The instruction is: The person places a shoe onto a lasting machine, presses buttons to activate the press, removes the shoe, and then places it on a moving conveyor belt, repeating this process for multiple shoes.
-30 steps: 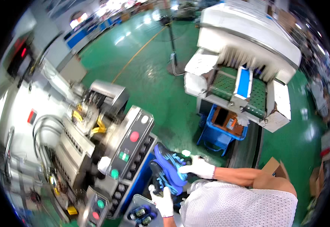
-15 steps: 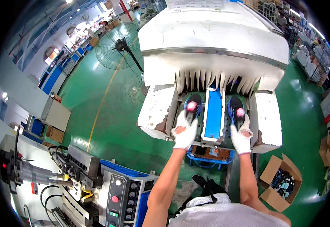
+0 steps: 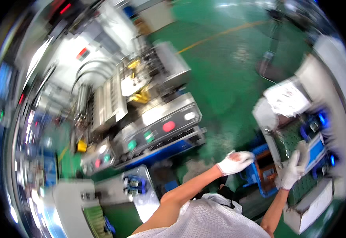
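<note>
One dark, blue-trimmed sports shoe (image 3: 312, 126) is lying ahead and to the right of the gloved right hand (image 3: 294, 170), near its spread fingers. A second, similar-looking shoe (image 3: 320, 170) is lying directly to that hand's right, apart from the first. Bright blue light is showing at both far ends; blur is hiding finer detail.

White-gloved left grip (image 3: 235, 163) near a blue-framed cart (image 3: 254, 171); white-gloved right grip (image 3: 294, 169), fingers (image 3: 295, 158) extended, at a green perforated conveyor (image 3: 304, 186); at left, a control panel (image 3: 159, 131) bearing coloured buttons (image 3: 168, 126).
</note>
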### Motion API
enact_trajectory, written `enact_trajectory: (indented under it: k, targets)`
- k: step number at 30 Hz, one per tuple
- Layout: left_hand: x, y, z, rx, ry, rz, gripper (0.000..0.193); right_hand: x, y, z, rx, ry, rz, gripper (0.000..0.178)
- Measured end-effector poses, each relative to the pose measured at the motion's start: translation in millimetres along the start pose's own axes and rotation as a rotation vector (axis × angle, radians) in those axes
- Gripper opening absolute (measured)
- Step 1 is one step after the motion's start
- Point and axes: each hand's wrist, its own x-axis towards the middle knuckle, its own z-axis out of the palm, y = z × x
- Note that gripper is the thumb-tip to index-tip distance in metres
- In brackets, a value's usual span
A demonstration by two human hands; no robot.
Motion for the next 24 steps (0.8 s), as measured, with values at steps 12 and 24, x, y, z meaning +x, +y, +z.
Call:
enact_trajectory:
  k: [12,24]
  targets:
    - [-719.9,-175.6,97.2,-0.042,1.625,-1.761,0.032,-288.9,-19.9,251.5,-0.196,-1.800,-0.073,0.054]
    - [-888.8,-168.1,264.0,0.041,1.886,-2.144,0.060,-409.9,-69.4,285.5,-0.920,-1.929,-0.506,0.061]
